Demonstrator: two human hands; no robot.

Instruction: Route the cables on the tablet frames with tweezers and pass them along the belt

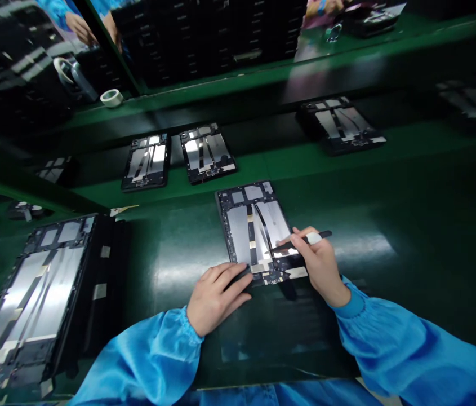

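Our right hand (321, 269) pinches one slim, white-wrapped black tool (314, 238) over one open rectangular tablet (238, 228) at twelve o'clock. Our left hand (216, 298), fingers loosely spread, gripping nothing, rests at its seven-o'clock corner. Beyond, on smooth green surfacing (263, 166), lie two silver-plated units (207, 152) toward ten and eleven, another (345, 123) toward one.
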